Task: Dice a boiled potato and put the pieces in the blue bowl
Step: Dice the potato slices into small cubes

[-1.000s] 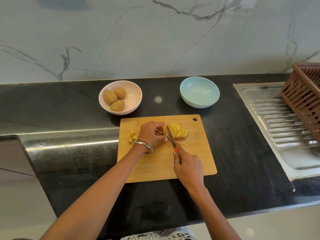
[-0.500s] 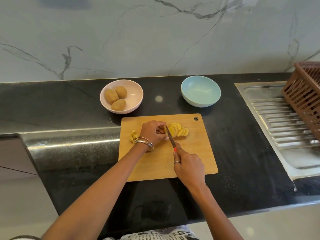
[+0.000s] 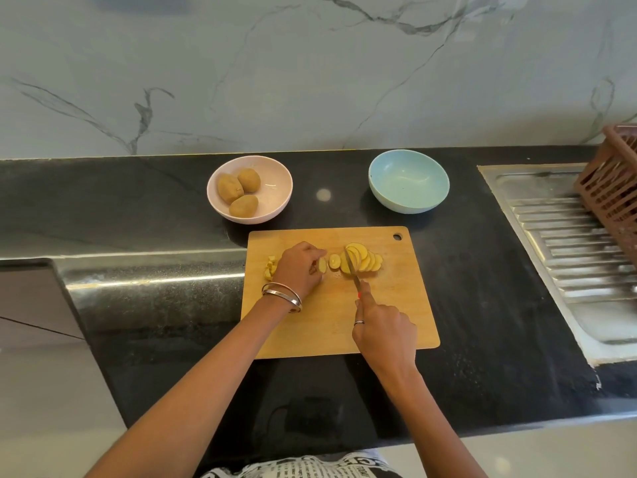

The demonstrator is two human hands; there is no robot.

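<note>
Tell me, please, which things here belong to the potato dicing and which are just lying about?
In use: left hand holding the potato end; right hand with the knife; potato slices; cut bits; cutting board; blue bowl.

Lying about: pink bowl of whole potatoes; brown basket; steel drainboard.

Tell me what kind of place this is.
Most likely a home kitchen: a black stone counter with a steel sink drainboard, a dish rack, and a cutting board.

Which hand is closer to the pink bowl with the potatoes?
Left. The left hand sits just below the pink bowl; the right hand, holding the knife, is farther down the cutting board.
</note>
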